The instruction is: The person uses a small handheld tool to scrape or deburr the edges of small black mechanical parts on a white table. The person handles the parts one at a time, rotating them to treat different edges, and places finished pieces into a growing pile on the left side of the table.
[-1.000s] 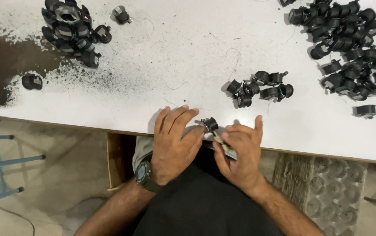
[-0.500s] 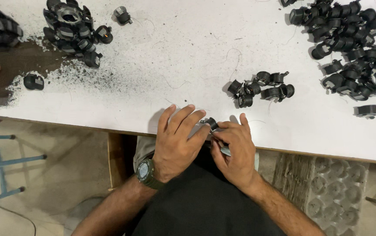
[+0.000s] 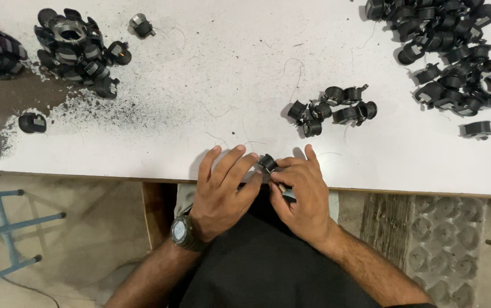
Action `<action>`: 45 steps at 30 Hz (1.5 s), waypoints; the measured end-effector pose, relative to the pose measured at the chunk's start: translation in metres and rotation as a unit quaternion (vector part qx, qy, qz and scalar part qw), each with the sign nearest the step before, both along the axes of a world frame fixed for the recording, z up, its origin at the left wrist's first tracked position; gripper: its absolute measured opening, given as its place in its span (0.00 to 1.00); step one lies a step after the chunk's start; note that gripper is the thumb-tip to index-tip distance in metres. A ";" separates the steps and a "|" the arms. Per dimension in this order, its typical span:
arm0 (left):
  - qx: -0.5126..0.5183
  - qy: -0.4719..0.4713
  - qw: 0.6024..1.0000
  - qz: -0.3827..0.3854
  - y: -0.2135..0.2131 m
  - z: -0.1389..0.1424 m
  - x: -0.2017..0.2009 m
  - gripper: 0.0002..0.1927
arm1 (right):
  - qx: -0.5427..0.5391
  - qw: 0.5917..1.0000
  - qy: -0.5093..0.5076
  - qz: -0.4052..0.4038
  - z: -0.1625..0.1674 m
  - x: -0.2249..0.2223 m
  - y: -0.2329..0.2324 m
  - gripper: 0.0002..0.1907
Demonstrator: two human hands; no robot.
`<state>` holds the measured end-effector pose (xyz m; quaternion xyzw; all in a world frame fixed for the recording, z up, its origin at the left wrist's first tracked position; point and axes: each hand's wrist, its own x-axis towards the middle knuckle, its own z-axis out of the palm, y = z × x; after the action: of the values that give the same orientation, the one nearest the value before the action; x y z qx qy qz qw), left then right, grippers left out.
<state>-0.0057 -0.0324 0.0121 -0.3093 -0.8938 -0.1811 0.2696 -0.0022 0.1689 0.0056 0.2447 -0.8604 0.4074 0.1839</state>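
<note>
I see both hands together at the table's (image 3: 143, 154) near edge, left hand (image 3: 222, 191) and right hand (image 3: 302, 197) pinching one small black part (image 3: 267, 164) between them, braced there for steadiness; a small cluster (image 3: 331, 108) lies just beyond.

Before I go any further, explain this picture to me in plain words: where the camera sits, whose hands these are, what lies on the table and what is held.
There is no machine here. The one view comes from a camera worn on a person's head, looking straight down at their own two bare hands at the near edge of a white table.

The left hand, with a dark wristwatch on its wrist, and the right hand meet over one small black part, pinched between their fingertips.

On the table lie more such black parts: a small cluster just beyond the hands, a big pile at far right, another pile at far left. Dark grit is scattered at left.

Below the table edge a blue frame shows.
</note>
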 end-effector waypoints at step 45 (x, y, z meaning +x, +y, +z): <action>0.104 -0.283 0.951 -0.072 -0.012 0.038 -0.016 0.28 | 0.115 0.992 0.039 -0.025 0.026 -0.011 0.011 0.18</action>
<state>-0.0218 -0.0441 0.0500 -0.2795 -0.8850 -0.3717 0.0228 -0.0133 0.1804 0.0315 0.2582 -0.8995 0.2913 0.1984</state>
